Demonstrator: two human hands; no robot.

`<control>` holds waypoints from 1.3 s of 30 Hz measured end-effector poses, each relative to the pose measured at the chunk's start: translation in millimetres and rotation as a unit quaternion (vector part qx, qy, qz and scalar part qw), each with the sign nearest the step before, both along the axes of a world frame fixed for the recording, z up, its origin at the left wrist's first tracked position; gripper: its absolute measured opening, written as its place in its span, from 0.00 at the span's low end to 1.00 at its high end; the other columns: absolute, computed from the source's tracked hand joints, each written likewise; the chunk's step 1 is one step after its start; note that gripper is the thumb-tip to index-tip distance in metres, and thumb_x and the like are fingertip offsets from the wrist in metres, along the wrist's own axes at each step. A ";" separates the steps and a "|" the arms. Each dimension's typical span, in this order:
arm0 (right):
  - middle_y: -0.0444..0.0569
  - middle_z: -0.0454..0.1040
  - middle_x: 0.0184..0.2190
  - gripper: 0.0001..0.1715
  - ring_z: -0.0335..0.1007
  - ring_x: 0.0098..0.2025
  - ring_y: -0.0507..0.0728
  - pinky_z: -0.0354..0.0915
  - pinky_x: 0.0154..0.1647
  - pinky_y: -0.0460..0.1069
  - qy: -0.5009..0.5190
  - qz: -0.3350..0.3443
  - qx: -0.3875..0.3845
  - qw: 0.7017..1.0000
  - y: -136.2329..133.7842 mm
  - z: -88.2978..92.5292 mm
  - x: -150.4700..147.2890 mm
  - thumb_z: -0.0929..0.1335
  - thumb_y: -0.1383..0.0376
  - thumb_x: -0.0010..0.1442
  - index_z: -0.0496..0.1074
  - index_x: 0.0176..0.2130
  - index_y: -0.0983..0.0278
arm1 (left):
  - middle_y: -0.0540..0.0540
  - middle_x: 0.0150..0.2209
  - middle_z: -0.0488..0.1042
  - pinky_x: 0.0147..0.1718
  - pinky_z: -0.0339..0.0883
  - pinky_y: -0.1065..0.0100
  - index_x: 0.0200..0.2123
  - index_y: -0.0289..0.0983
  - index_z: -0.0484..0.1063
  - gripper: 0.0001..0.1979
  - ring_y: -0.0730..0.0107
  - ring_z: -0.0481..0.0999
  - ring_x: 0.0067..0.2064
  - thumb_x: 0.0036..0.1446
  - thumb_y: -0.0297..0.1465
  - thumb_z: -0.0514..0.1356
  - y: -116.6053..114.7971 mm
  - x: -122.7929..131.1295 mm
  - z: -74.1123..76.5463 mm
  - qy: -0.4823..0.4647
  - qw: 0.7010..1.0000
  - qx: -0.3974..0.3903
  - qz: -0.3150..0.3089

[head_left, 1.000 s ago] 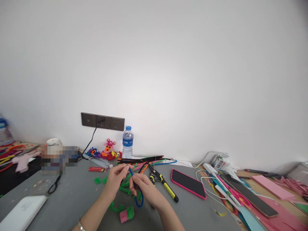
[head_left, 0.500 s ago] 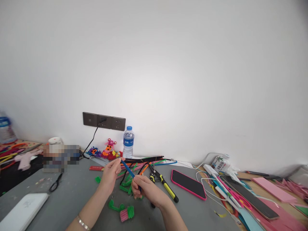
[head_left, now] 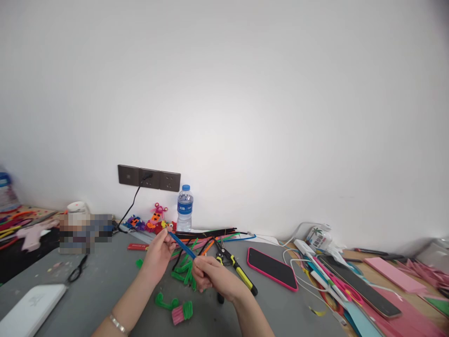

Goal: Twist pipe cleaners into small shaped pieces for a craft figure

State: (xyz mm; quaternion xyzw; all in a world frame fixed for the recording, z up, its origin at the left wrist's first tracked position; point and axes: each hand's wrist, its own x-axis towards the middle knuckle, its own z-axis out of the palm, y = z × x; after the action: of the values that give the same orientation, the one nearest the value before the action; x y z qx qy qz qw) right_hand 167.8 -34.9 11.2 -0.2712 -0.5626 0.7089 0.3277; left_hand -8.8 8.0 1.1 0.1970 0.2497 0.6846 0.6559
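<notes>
A blue pipe cleaner [head_left: 183, 245] is stretched between my two hands above the grey table. My left hand [head_left: 159, 250] pinches its upper left end between thumb and fingertips. Lower down, my right hand [head_left: 209, 275] grips the other end, with the fingers curled round it. Beneath the hands lie green pipe cleaner pieces [head_left: 184, 274], partly covered. Nearer to me sits a pink and green pipe cleaner piece [head_left: 181, 312] beside a green curled stem [head_left: 166, 302]. Just past my right hand rest black and yellow pliers [head_left: 242, 276], their jaws pointing to the wall.
Behind the hands are a water bottle [head_left: 184, 208], small pipe cleaner figures [head_left: 157, 219] and a bundle of pipe cleaners [head_left: 213, 234]. A pink-cased phone [head_left: 272, 269] lies to the right, near white cables and pink scissors [head_left: 345, 286]. A white power bank [head_left: 33, 309] lies at left.
My left hand has moved slightly away from the right one, and a longer stretch of the blue pipe cleaner shows between them. The whole view has shifted a little.
</notes>
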 end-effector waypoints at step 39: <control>0.37 0.63 0.11 0.20 0.54 0.14 0.48 0.51 0.19 0.43 0.082 -0.266 0.091 0.956 13.4 -5.8 -0.9 0.65 0.50 0.60 0.66 0.30 0.64 | 0.48 0.28 0.71 0.31 0.66 0.69 0.36 0.36 0.70 0.17 0.71 0.71 0.29 0.60 0.45 0.55 -34.9 28.4 -0.1 0.232 0.907 0.127 -0.329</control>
State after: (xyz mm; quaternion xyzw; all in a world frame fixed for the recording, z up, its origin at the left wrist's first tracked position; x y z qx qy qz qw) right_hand 166.9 -21.6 5.5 -0.3209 -0.5030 0.5621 0.5728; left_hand 19.6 -27.0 1.0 0.5031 0.2266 0.3912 0.7366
